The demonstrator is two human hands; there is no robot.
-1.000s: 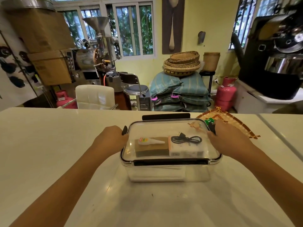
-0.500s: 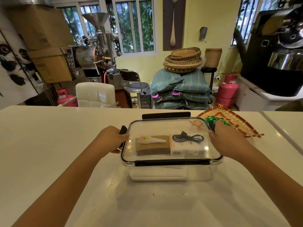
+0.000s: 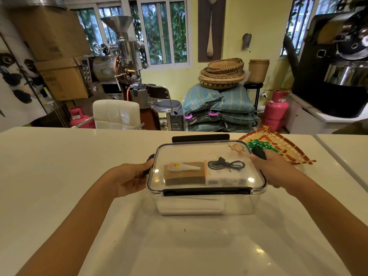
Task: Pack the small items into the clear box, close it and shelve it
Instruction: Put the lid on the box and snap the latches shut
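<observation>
A clear box [image 3: 205, 204] with a transparent lid and black clasps stands on the white counter [image 3: 59, 176]. Through the lid I see a brown pad with a small white tube [image 3: 184, 167] on it, and a coiled black cable [image 3: 226, 165] lying on a white packet [image 3: 225, 177]. My left hand [image 3: 129, 176] grips the box's left end at the side clasp. My right hand [image 3: 272, 170] holds the right end, fingers on the black right clasp [image 3: 258, 152]. The far clasp [image 3: 200, 137] stands raised; the near one lies flat.
A woven fan-shaped mat [image 3: 278, 146] with green pieces lies just behind the box's right corner. A seam in the counter [image 3: 338, 160] runs on the right. Beyond the counter stand a white chair [image 3: 116, 114], a stool, sacks, pink gas cylinders and roasting machines.
My left hand has turned palm inward and taken hold of the left clasp. My right hand has slid along the right end onto its clasp. The box has stayed in place.
</observation>
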